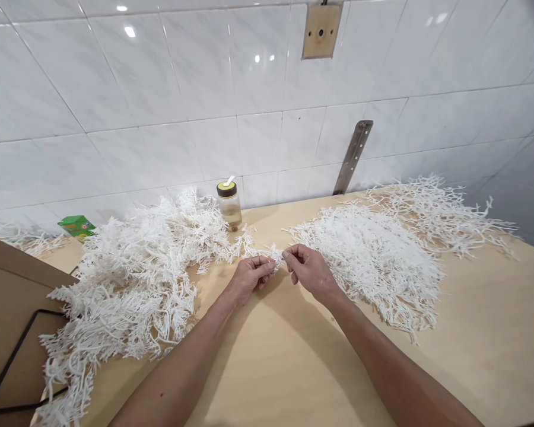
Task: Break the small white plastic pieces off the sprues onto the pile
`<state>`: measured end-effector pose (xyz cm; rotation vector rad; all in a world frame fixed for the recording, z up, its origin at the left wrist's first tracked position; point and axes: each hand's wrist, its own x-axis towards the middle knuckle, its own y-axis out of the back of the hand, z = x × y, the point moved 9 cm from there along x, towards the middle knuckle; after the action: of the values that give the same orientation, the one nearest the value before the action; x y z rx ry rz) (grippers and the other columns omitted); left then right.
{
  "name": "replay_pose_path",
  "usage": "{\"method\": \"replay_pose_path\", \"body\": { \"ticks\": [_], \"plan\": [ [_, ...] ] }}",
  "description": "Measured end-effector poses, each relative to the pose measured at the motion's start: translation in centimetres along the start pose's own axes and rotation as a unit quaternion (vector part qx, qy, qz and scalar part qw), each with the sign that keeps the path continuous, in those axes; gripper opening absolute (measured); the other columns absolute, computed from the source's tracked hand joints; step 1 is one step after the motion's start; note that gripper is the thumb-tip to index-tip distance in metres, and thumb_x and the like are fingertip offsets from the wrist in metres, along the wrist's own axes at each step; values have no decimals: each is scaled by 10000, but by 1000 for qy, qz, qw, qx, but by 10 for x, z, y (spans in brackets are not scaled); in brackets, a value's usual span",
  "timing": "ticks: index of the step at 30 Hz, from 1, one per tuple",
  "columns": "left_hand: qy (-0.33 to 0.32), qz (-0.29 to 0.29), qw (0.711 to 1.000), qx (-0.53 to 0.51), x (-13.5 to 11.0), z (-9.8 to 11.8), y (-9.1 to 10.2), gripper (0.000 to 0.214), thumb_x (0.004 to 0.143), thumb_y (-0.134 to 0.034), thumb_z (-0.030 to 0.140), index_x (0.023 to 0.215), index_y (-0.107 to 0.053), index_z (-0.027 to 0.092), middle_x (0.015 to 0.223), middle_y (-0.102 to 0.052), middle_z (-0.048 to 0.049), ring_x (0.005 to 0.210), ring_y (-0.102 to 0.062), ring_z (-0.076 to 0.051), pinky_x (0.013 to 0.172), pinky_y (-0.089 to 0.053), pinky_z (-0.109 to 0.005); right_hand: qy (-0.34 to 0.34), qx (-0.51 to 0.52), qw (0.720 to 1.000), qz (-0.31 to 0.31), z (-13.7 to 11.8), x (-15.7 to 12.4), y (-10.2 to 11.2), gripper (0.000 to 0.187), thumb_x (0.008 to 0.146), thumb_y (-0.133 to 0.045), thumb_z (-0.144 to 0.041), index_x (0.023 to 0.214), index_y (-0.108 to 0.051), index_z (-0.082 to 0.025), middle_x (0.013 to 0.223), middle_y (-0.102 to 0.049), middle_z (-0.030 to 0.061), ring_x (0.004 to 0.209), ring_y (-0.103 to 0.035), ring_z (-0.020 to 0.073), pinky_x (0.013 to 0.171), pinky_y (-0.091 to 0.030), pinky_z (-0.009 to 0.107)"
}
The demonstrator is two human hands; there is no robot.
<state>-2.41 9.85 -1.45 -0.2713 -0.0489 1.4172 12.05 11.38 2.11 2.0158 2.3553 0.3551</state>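
Observation:
My left hand [250,276] and my right hand [306,268] meet over the middle of a light wooden table [285,367]. Both are closed in a pinch on one small white branched plastic sprig [273,254] held between them. A big loose heap of the same white sprigs [133,279] lies to the left of my left hand. A flatter, neater pile of sprigs [374,261] lies to the right of my right hand.
A clear jar with a brown lid [229,204] stands by the white tiled wall. A green carton [76,226] sits at far left. A brown cardboard box [9,332] is at the left edge. More sprigs [436,207] spread at the back right, near a metal bracket [352,155].

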Motion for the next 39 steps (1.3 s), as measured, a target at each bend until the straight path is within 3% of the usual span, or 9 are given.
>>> {"method": "replay_pose_path", "body": {
  "ticks": [7, 11, 14, 18, 23, 28, 34, 39],
  "plan": [
    [-73, 75, 994, 8, -2, 7, 8, 394, 651, -802, 364, 920, -568, 196, 623, -567, 37, 494, -490, -94, 471, -362, -218, 14, 13, 998, -65, -5, -2, -10, 305, 853, -583, -486, 802, -580, -185, 596, -526, -46, 403, -489, 82, 433, -407, 227],
    [-122, 61, 990, 40, -7, 23, 3, 369, 666, -758, 305, 998, -637, 199, 760, -616, -1, 572, -513, -103, 511, -396, -226, 20, -20, 997, -68, -9, -3, -8, 293, 845, -580, -477, 805, -584, -187, 601, -549, -37, 404, -494, 89, 426, -404, 226],
    [-124, 48, 988, 75, -8, 29, 0, 296, 715, -715, 345, 960, -687, 181, 690, -595, 1, 541, -492, -100, 503, -379, -231, 23, -49, 997, -60, -10, -3, -3, 278, 850, -562, -462, 789, -585, -192, 596, -546, -38, 399, -496, 89, 423, -393, 222],
    [-93, 20, 995, 41, -5, 24, 1, 301, 714, -731, 402, 890, -681, 163, 573, -554, 15, 492, -482, -105, 484, -366, -238, 30, -73, 995, -64, -10, -2, -2, 246, 852, -550, -433, 782, -587, -200, 611, -556, -40, 400, -503, 88, 427, -388, 223],
    [-24, -23, 997, -70, -1, 7, -2, 255, 633, -785, 311, 778, -655, 147, 587, -575, -3, 494, -493, -98, 467, -361, -228, 36, -87, 993, -67, -8, -1, -3, 234, 853, -547, -422, 782, -576, -201, 644, -577, -34, 391, -479, 81, 429, -397, 231],
    [13, -49, 987, -150, -2, 5, -9, 226, 650, -707, 331, 745, -639, 137, 661, -593, -32, 508, -515, -109, 451, -380, -241, 45, -105, 992, -56, -8, -1, -3, 214, 862, -537, -398, 775, -579, -207, 633, -584, -34, 401, -479, 86, 458, -410, 243],
    [24, -11, 996, -84, 1, -3, -2, 299, 660, -782, 349, 669, -545, 165, 552, -548, 12, 437, -464, -78, 404, -328, -204, 66, -136, 987, -55, -12, -3, -6, 197, 857, -535, -366, 777, -602, -199, 650, -602, -23, 447, -488, 89, 473, -400, 233],
    [17, 5, 999, -50, 1, -2, 1, 342, 615, -824, 329, 758, -558, 170, 573, -563, 41, 410, -429, -55, 373, -285, -184, 40, -98, 992, -72, -11, -4, -6, 219, 868, -538, -395, 791, -584, -195, 652, -582, -38, 410, -482, 76, 468, -408, 233]
  ]
}}
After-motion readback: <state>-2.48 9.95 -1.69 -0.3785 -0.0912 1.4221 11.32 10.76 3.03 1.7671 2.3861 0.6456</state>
